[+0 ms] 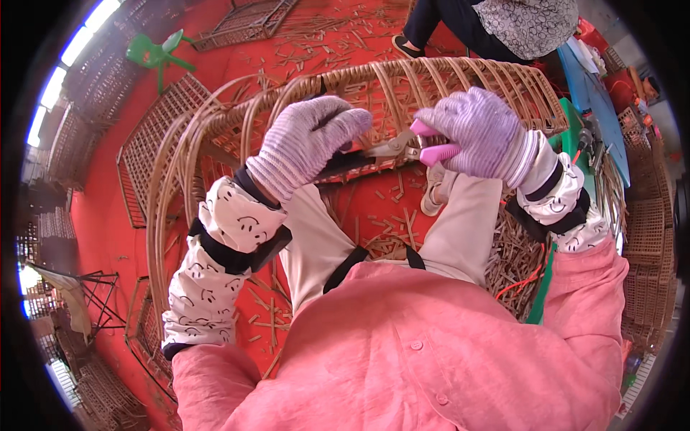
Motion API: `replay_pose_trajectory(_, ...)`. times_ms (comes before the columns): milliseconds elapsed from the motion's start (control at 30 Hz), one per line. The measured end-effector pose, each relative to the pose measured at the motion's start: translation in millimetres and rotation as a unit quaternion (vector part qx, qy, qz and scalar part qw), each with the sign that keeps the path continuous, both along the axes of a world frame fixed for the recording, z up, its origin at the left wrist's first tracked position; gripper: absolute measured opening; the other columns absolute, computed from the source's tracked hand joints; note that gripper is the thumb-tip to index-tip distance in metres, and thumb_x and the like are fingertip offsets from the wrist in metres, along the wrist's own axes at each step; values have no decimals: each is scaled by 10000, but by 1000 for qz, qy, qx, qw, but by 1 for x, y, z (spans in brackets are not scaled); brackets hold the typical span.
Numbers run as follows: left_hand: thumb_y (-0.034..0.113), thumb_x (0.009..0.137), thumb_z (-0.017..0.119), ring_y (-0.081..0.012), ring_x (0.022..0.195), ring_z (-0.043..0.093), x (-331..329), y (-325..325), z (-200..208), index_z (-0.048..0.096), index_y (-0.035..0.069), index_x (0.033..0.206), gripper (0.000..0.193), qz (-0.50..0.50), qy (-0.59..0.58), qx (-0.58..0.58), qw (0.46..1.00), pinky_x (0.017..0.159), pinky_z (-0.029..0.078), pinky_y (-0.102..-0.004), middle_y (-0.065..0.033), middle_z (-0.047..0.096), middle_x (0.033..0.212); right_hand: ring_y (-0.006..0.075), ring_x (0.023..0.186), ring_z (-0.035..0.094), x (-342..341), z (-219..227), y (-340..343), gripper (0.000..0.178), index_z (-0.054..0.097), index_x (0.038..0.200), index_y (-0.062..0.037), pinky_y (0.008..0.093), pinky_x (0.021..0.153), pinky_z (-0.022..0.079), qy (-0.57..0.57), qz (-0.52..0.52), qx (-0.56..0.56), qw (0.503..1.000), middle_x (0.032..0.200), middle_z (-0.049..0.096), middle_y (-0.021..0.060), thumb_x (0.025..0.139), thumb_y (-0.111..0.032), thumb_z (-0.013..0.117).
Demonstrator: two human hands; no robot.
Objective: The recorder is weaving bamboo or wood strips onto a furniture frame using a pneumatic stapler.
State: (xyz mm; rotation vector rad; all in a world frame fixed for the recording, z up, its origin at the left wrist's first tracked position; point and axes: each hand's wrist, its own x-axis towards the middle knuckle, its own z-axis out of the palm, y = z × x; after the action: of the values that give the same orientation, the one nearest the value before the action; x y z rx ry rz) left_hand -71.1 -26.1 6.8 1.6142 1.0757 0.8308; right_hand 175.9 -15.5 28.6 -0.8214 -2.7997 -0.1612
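In my gloved right hand (480, 135) is a pair of pink-handled cutting shears (438, 154), fingers wrapped round the grips. Their metal blades point left, toward my other hand, and look slightly parted. My left hand (305, 140), in a matching striped glove, is closed with thumb and fingers together near the blade tips; whatever it holds is hidden. Both hands are over a long, curved rattan frame (402, 92) lying across in front of my knees. Cane is wound round its far rim, and thin cane ribs run across it. Long loose canes (159, 183) bend round its left end.
Cut cane scraps (374, 233) litter the red floor. More are heaped in a green-edged container (548, 284) by my right leg. A woven lattice panel (165, 140) and a green stool (159, 52) are at left. Another person (496, 25) sits beyond the frame. Wicker stacks line both sides.
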Motion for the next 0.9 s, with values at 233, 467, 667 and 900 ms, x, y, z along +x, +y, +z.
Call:
replay_pose_trajectory(233, 29, 858, 529, -85, 761, 563, -20, -33, 31, 584, 9, 997, 151, 74, -50, 107, 990, 660, 475, -220, -39, 596, 849, 261, 837, 601, 46, 4, -29, 359, 591, 987, -95, 368, 710, 463, 71, -151, 111, 980, 925, 621, 85, 740, -353, 634)
replay_pose_trajectory(467, 273, 881, 524, -85, 534, 561, -32, 9, 55, 603, 4, 917, 282, 143, 149, -2, 978, 444, 452, -220, -48, 605, 726, 298, 1068, 529, 319, -68, -139, 651, 454, 1230, -46, 375, 894, 422, 73, -705, -25, 705, 1164, 539, 152, 656, -284, 648)
replay_pose_trajectory(667, 268, 816, 619, -86, 421, 483, -5, 44, 24, 605, 13, 766, 260, 78, 99, -117, 985, 382, 376, -222, -11, 527, 549, 290, 1121, 494, 317, -52, -200, 695, 471, 1226, -50, 398, 940, 385, -181, -851, -148, 469, 1236, 492, 158, 669, -434, 634)
replay_pose_trajectory(900, 223, 830, 610, -55, 455, 486, 29, 29, 21, 599, 36, 769, 196, 44, -32, -164, 985, 401, 375, -186, 0, 550, 587, 267, 850, 618, 172, -81, -110, 363, 578, 1046, -2, 322, 752, 482, 229, -450, -179, 844, 957, 614, 174, 780, -246, 620)
